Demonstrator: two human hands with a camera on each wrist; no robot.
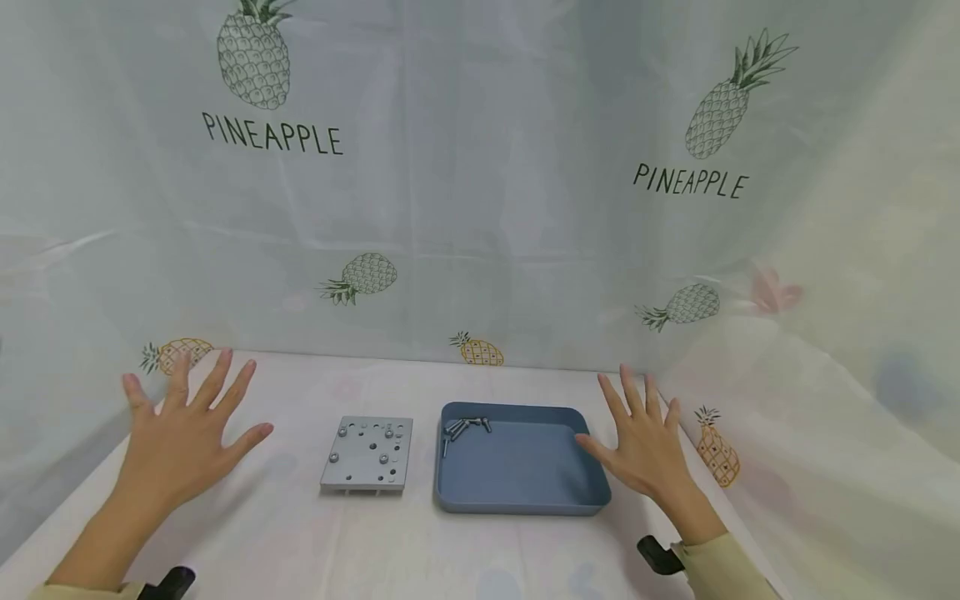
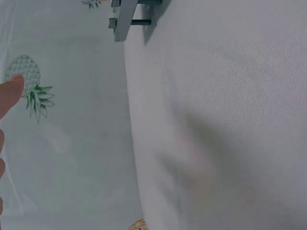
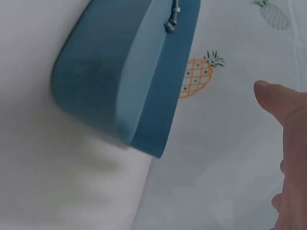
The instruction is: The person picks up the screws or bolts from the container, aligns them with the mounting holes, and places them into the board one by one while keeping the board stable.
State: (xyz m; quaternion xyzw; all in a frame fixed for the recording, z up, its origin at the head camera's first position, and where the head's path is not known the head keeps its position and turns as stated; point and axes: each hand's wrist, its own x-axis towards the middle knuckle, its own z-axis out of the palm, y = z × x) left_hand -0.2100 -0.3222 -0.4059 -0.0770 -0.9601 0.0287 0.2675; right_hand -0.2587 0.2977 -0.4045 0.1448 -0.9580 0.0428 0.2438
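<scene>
Both hands hover over the table with fingers spread and nothing held. The left hand (image 1: 178, 437) is to the left of a grey metal plate (image 1: 358, 473), apart from it. Several holes pierce the plate, several bolts stand in it, and it sits raised on short legs, also seen at the top of the left wrist view. To the plate's right lies a blue tray (image 1: 517, 507) with several loose metal screws (image 1: 461, 428) gathered in its back left corner. My right hand (image 1: 647, 446) is at the tray's right side; its thumb overlaps the rim in the head view, and whether they touch I cannot tell.
A white cloth covers the table (image 1: 285, 542). Behind it and at the sides hangs a pale curtain (image 1: 480, 167) printed with pineapples. A dark strap piece (image 1: 660, 556) shows at the right wrist, another (image 1: 171, 583) at the left.
</scene>
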